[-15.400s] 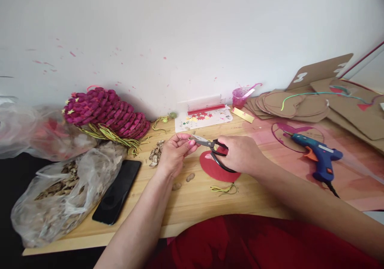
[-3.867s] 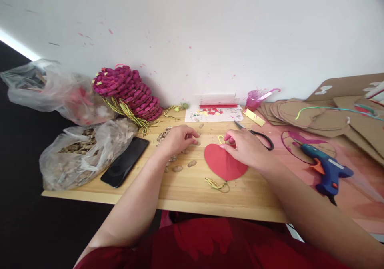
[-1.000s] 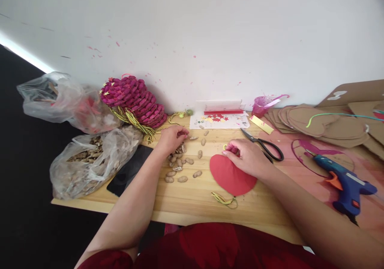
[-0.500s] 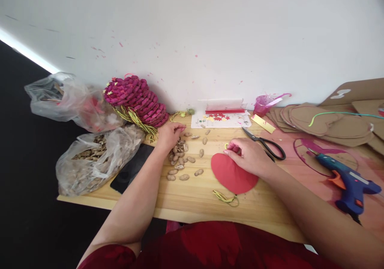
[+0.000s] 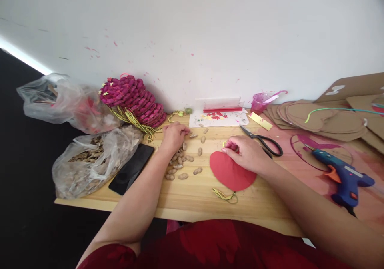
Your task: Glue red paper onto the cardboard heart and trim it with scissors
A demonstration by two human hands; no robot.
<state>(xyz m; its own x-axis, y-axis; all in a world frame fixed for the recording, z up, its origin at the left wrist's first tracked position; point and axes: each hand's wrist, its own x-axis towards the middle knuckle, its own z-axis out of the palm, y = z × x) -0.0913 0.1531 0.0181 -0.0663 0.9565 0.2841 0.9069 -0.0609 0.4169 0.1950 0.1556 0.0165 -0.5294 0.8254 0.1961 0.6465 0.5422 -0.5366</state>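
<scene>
My left hand [image 5: 174,138] reaches over loose peanuts [image 5: 180,160] with its fingers curled down at the far end of the pile. Its fingertips cover a spot where a peanut lay, and what they hold is hidden. A red heart-shaped piece [image 5: 231,173] lies in front of my right hand [image 5: 244,152]. That hand's thumb and fingers are closed at the heart's upper edge, beside a small yellow loop [image 5: 224,144]. A yellow-green tassel [image 5: 222,194] hangs off the heart's lower tip onto the wooden table [image 5: 192,205].
A magenta peanut-covered craft [image 5: 135,101], a bag of peanuts [image 5: 93,165] and a black phone [image 5: 132,169] are left. Star cutouts lie on paper [image 5: 198,122] behind. Scissors [image 5: 261,140], a purple cup [image 5: 259,101], cardboard hearts [image 5: 306,115] and a blue glue gun [image 5: 349,177] are right.
My left hand has moved slightly right and down onto the far peanuts, covering one. My right hand stays at the heart. The whole view has shifted a little.
</scene>
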